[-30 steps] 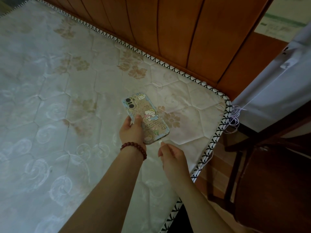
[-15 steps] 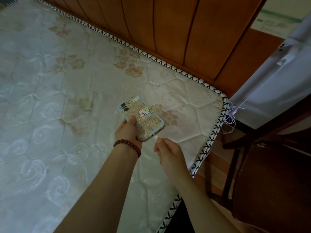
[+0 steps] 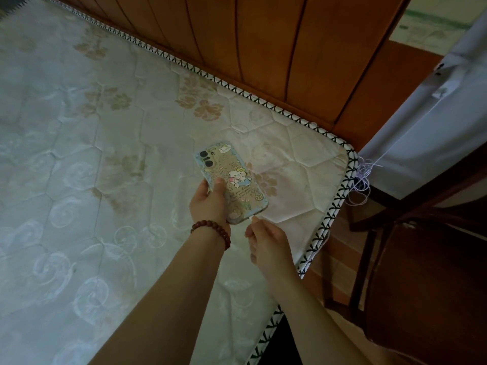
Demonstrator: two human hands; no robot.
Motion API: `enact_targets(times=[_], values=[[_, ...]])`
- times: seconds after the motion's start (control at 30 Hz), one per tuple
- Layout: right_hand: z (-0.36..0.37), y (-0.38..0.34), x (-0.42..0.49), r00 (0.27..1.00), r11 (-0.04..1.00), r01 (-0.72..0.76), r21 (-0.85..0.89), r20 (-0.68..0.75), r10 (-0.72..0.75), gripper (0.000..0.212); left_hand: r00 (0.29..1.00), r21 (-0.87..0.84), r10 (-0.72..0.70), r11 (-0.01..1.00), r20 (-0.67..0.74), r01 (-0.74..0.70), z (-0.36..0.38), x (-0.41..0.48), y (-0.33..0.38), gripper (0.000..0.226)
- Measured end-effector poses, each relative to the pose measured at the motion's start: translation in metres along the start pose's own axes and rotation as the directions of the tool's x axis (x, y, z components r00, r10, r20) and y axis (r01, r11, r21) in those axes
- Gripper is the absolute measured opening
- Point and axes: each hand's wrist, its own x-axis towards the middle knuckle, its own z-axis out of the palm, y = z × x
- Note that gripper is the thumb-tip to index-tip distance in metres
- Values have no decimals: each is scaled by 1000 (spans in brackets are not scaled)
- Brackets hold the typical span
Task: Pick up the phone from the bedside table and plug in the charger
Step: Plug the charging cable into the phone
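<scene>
Left hand (image 3: 209, 204) grips phone (image 3: 232, 180); right hand (image 3: 266, 239) pinches charger plug (image 3: 253, 218) at its base.

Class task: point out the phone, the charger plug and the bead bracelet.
phone (image 3: 232, 181): head view, middle of its decorated back.
charger plug (image 3: 253, 218): head view, white tip at the phone's bottom edge.
bead bracelet (image 3: 210, 229): head view, beads on the wrist.

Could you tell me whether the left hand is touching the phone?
Touching: the head view shows the left hand gripping the phone, thumb pressed on its decorated back.
</scene>
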Motion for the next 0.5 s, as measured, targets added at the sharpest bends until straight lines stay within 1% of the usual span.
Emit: enact_targets(times=[0.1, 0.2, 0.27, 0.33, 0.4, 0.5], values=[[-10, 2, 1, 1000, 999, 1, 37, 20, -2, 37, 996, 27, 39, 999, 77, -41, 6, -4, -1, 27], [-29, -7, 7, 997, 990, -29, 140, -61, 38, 25, 985, 73, 23, 997, 172, -36, 13, -15, -11, 31], [-46, -12, 11, 990, 978, -19, 206, -131, 46, 18, 970, 108, -14, 994, 244, -13, 20, -26, -22, 31], [-66, -14, 11, 974, 985, 8, 170, -225, 31, 13, 946, 158, -62, 987, 317, 12, 28, -37, -36, 30], [-88, -12, 9, 944, 989, 34, 147, -330, 17, 13, 917, 214, -114, 976, 382, 32, 39, -47, -51, 28], [-125, -6, 4, 890, 994, 9, 106, -455, 41, 12, 862, 292, -183, 955, 472, 43, 58, -65, -77, 24]])
